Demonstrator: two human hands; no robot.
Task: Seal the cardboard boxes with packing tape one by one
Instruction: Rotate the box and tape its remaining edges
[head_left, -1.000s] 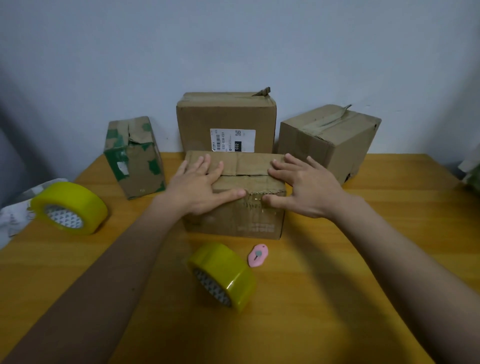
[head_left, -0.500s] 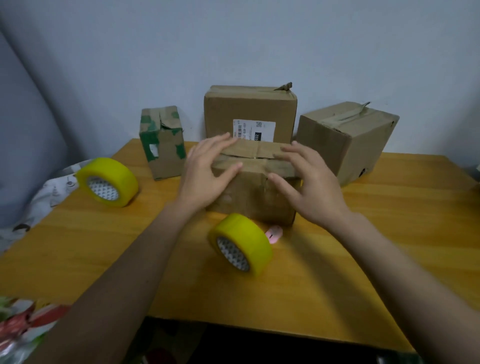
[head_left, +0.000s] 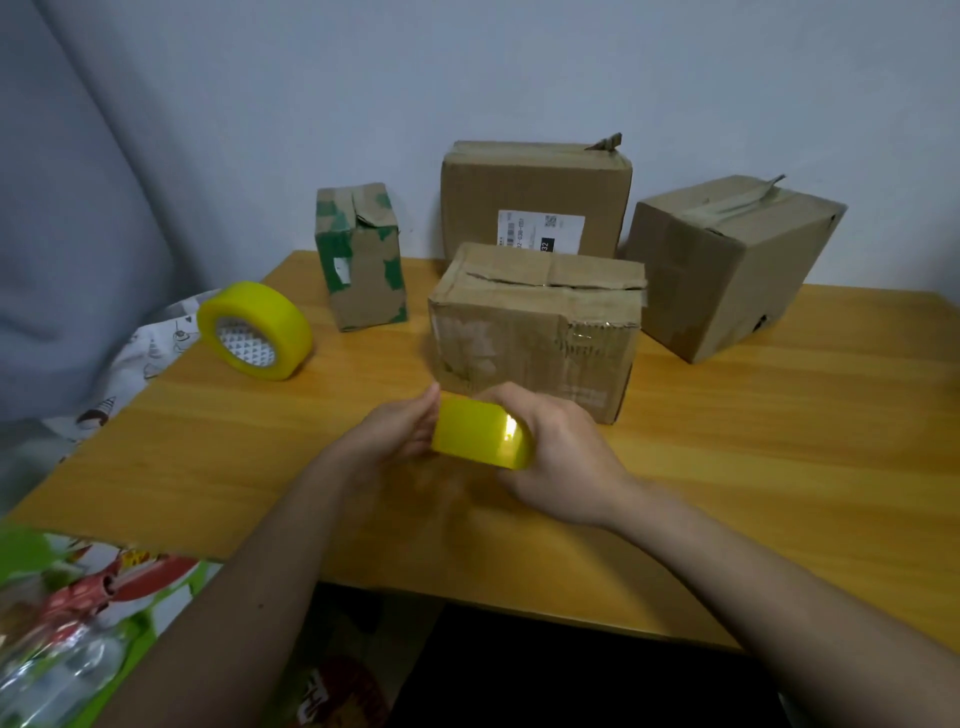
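Note:
A yellow tape roll (head_left: 480, 431) is held just above the wooden table (head_left: 753, 467), in front of the nearest cardboard box (head_left: 535, 322). My left hand (head_left: 395, 436) grips its left side and my right hand (head_left: 561, 457) wraps round its right side. The near box's top flaps lie closed with a visible seam. Behind it stand a larger box with a white label (head_left: 535, 197), a tilted box (head_left: 727, 265) at the right and a small green-patched box (head_left: 361, 254) at the left. The pink cutter is hidden.
A second yellow tape roll (head_left: 254, 330) lies on its edge at the table's left. Patterned cloth (head_left: 150, 338) and colourful packaging (head_left: 78, 597) sit off the left edge. A pale wall rises behind the boxes.
Both hands have left the top of the near box and picked up the yellow tape roll from the table in front of it. The camera has pulled back and turned left.

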